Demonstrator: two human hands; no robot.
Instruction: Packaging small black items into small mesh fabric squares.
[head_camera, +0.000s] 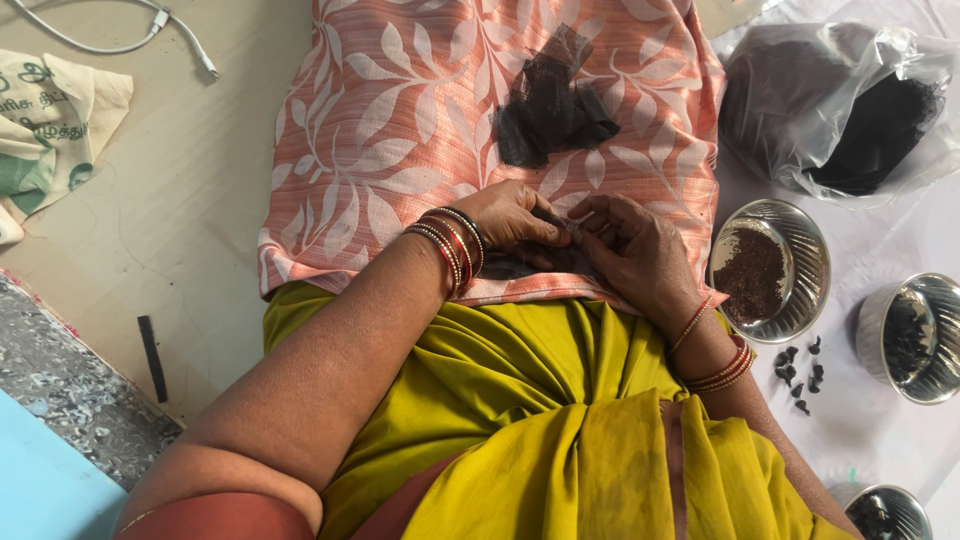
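Two hands: both meet over my lap, fingertips pinched together on one small dark piece (566, 226) that I can barely make out.
Left hand (512, 215): fingers curl inward and grip the dark piece from the left; red and gold bangles (450, 248) ring the wrist.
Right hand (630, 245): thumb and forefinger nip the same piece from the right, the other fingers bent loosely; thin bangles sit on this wrist too.
Dark piece: it lies between the two sets of fingertips, just above the peach cloth; its exact shape I cannot tell.
Peach cloth (400, 130): woven, ribbed, printed with pale leaves, spread flat across my lap.
Black netting (550, 100): a crumpled, sheer, mesh-like scrap resting on the cloth, well apart from my hands.
Steel bowl (800, 240): round, shiny, holding dark brown granular powder, near my right wrist.
Second steel bowl (935, 300): polished, with black bits inside, at the right edge.
Black bits (797, 368): small, irregular, scattered on the white sheet between the bowls.
Plastic bag (850, 100): clear, crinkled, full of black material.
Yellow-green garment (520, 420): soft, folded drape below my arms.
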